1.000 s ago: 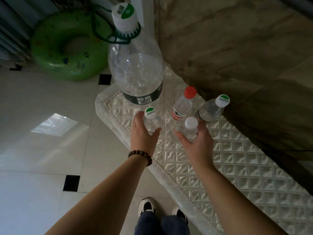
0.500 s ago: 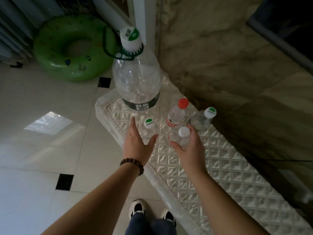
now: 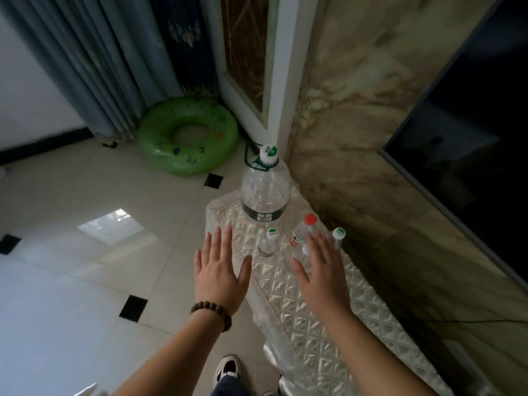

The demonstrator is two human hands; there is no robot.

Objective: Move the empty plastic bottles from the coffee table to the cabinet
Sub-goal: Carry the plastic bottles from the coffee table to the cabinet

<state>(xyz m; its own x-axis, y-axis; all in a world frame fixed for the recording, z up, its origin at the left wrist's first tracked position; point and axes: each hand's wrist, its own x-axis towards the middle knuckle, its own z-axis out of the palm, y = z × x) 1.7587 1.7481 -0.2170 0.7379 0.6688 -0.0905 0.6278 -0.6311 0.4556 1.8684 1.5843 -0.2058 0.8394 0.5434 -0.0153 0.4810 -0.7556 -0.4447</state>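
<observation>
Right now both your hands hover over the near end of the surface, which wears a quilted, shiny cover. Your left hand has its fingers spread and straight, holding nothing; a bead bracelet sits on that wrist. Your right hand is likewise flat and apart in its grip, empty, with its fingers reaching over the small bottles.

Five empty bottles stand upright on the surface by the marble wall. The big jug with its white-and-green cap and green carry handle stands at the far corner. Nearer you, a small green-capped bottle stands between your two hands. To its right is the red-capped bottle, and beyond your right fingers another green-capped bottle. A white-capped bottle sits partly hidden behind your right hand; it looks untouched, though the view there is poor.

On the tiled floor past the surface lies a green swim ring, beside the curtains.
</observation>
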